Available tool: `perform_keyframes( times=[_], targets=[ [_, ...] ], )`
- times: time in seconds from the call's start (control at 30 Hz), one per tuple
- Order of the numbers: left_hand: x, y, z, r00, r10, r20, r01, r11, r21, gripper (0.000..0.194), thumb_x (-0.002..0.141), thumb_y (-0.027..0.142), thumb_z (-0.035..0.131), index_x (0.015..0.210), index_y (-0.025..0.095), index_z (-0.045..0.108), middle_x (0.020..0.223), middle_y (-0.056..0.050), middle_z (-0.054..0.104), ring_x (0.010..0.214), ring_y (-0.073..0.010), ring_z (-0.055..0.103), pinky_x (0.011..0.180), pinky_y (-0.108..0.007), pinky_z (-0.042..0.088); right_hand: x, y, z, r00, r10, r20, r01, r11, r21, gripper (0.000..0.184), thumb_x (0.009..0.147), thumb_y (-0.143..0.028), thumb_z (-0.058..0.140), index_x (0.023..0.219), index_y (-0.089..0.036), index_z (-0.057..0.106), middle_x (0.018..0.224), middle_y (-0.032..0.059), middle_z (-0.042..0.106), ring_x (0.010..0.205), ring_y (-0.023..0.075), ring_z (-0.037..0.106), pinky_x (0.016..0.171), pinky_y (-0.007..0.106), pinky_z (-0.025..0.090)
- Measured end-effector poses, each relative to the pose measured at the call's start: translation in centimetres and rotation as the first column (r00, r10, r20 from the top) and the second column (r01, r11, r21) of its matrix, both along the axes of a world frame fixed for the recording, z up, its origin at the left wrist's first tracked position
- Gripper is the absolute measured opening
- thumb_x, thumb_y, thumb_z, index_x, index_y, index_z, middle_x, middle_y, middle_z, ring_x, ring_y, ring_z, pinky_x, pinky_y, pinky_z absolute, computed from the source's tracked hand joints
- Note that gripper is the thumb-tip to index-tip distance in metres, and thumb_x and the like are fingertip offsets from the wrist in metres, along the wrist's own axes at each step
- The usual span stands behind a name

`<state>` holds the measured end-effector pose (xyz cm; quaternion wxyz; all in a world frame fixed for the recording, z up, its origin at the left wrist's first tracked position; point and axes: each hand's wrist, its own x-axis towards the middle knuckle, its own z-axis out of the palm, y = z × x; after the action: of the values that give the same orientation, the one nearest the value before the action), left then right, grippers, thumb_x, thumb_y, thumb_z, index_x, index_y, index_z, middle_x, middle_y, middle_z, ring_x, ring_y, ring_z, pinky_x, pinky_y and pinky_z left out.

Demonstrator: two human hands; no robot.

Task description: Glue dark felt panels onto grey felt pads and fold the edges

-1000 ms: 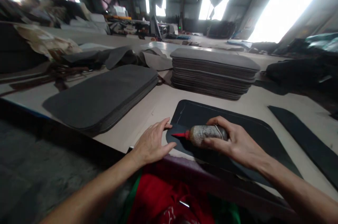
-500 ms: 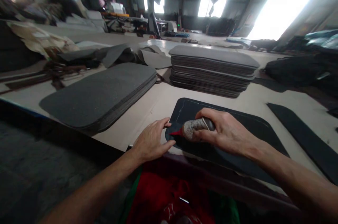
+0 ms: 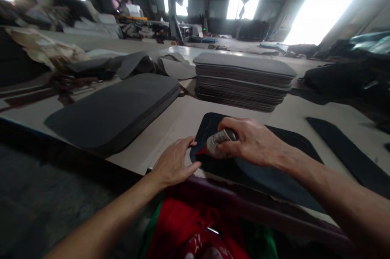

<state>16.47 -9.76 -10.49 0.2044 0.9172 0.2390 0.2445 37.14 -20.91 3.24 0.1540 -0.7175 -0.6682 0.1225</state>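
Gripped in my right hand (image 3: 251, 141) is a whitish, stained glue bottle (image 3: 217, 143) with a red nozzle. It is tilted, its tip down at the left end of a dark, round-cornered panel (image 3: 283, 139). A thin pale line runs near the panel's left edge. My left hand (image 3: 175, 161) lies at that same end, thumb and fingers apart, fingertips at the panel's edge. Part of the panel is hidden beneath my right hand and forearm.
To the left lies a low stack of dark grey panels (image 3: 115, 108). A taller stack (image 3: 243, 84) stands behind the panel. On the right is a long dark strip (image 3: 344, 149). Loose grey sheets (image 3: 137, 64) lie farther back. The table's near edge runs along my body.
The bottle in my right hand has shifted slightly left and up in the picture, with its tip still at the panel's left end. My left hand has hardly moved.
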Motion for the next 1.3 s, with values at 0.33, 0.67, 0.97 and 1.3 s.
perform_keyframes(
  times=[0.33, 0.67, 0.97, 1.3],
  targets=[
    [0.0, 0.0, 0.0, 1.0, 0.001, -0.006, -0.001, 1.0, 0.008, 0.069, 0.08, 0.032, 0.075, 0.138, 0.018, 0.041, 0.127, -0.011, 0.063, 0.117, -0.0279, 0.061, 0.105, -0.046, 0.048, 0.3, 0.2, 1.3, 0.998, 0.027, 0.063, -0.024, 0.999, -0.037, 0.018, 0.076, -0.038, 0.066, 0.088, -0.023, 0.066, 0.078, 0.0002, 0.064, 0.066, 0.0159, 0.052, 0.055, 0.027, 0.027],
    [0.0, 0.0, 0.0, 1.0, 0.016, -0.017, -0.016, 0.999, 0.029, 0.069, 0.079, 0.03, 0.075, 0.138, 0.018, 0.041, 0.127, -0.011, 0.064, 0.117, -0.0274, 0.061, 0.105, -0.045, 0.048, 0.0, -0.5, 1.6, 0.996, 0.008, 0.086, -0.005, 0.999, -0.032, 0.019, 0.075, -0.038, 0.065, 0.089, -0.024, 0.066, 0.078, -0.0001, 0.064, 0.067, 0.0164, 0.051, 0.057, 0.027, 0.027],
    [0.0, 0.3, -0.4, 1.0, 0.021, -0.017, -0.02, 0.999, 0.042, 0.069, 0.08, 0.036, 0.074, 0.138, 0.018, 0.042, 0.127, -0.01, 0.065, 0.119, -0.0278, 0.061, 0.107, -0.046, 0.048, 3.2, -3.0, 2.4, 0.986, -0.065, 0.153, 0.087, 0.986, -0.14, 0.018, 0.077, -0.037, 0.063, 0.09, -0.026, 0.067, 0.076, -0.0014, 0.063, 0.063, 0.0153, 0.052, 0.053, 0.027, 0.027],
    [-0.1, 0.7, -0.5, 0.998, 0.034, -0.061, -0.031, 0.998, 0.046, 0.068, 0.083, 0.046, 0.068, 0.138, 0.017, 0.042, 0.129, -0.01, 0.066, 0.121, -0.0279, 0.06, 0.108, -0.045, 0.047, 7.5, -8.9, 2.4, 0.957, -0.278, 0.087, 0.29, 0.93, -0.225, 0.026, 0.078, -0.042, 0.063, 0.096, -0.025, 0.069, 0.08, -0.0005, 0.067, 0.068, 0.0175, 0.058, 0.055, 0.027, 0.035]
  ],
)
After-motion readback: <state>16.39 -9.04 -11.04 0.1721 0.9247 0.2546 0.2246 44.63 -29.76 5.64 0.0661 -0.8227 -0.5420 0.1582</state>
